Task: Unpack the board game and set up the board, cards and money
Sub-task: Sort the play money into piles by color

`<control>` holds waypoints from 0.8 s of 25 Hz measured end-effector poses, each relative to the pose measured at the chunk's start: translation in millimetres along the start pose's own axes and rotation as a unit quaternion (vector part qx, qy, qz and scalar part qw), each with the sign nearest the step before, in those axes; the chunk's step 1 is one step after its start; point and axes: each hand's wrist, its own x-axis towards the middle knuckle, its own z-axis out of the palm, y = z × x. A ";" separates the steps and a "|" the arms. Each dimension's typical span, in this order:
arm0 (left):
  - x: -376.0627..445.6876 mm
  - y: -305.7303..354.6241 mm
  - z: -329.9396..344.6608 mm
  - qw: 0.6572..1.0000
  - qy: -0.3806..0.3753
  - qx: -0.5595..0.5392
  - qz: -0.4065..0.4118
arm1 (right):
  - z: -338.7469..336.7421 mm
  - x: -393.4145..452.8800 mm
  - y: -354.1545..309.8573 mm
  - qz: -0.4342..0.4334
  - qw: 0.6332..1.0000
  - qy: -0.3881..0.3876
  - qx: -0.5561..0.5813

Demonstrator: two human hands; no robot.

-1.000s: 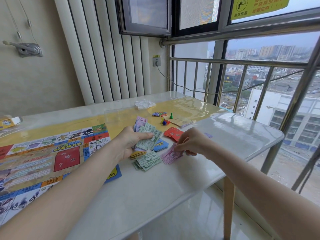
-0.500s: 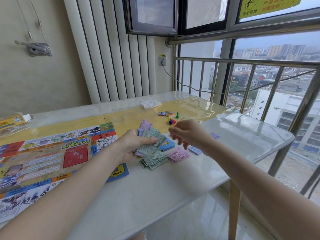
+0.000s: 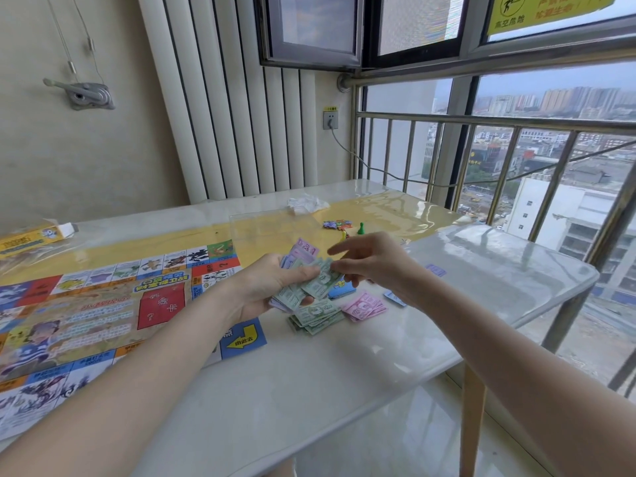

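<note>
The colourful game board (image 3: pixel 103 311) lies flat on the left of the table. My left hand (image 3: pixel 268 287) grips a fanned stack of play money (image 3: pixel 306 270), green and purple notes. My right hand (image 3: pixel 371 263) reaches into the fan and pinches the edge of a green note. Below the hands lie a green note pile (image 3: pixel 316 318) and a pink note pile (image 3: pixel 364 306). A blue card stack (image 3: pixel 342 292) shows partly under the hands.
Pawns, a green one (image 3: pixel 360 228) among them, and small printed pieces (image 3: pixel 336 224) sit behind the hands. A crumpled white wrapper (image 3: pixel 304 203) lies farther back; the game box (image 3: pixel 31 237) is at far left. The white table (image 3: pixel 309 390) ends at a window railing (image 3: pixel 499 160) on the right.
My right hand let go of a pink note on the pink pile, lifted, and came back to the fan held in my left hand. The camera view shifted slightly right.
</note>
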 end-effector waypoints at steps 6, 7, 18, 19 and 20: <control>2.0 0.9 5.8 0.998 0.017 0.052 0.024 | 1.9 3.7 6.5 0.079 0.993 -0.008 0.090; 2.4 1.8 5.4 0.999 0.019 0.025 0.018 | 0.5 3.6 5.9 0.085 0.990 0.009 0.114; 0.3 6.7 -10.8 0.985 -0.041 -0.169 0.016 | -3.0 6.4 -8.9 0.031 0.993 -0.063 0.097; -0.6 7.7 -9.9 0.989 -0.035 -0.143 0.026 | -0.9 6.9 -8.4 0.024 0.994 -0.057 0.089; -0.5 8.3 -9.8 0.992 -0.021 -0.123 0.032 | 1.0 7.4 -7.9 0.018 0.996 -0.048 0.079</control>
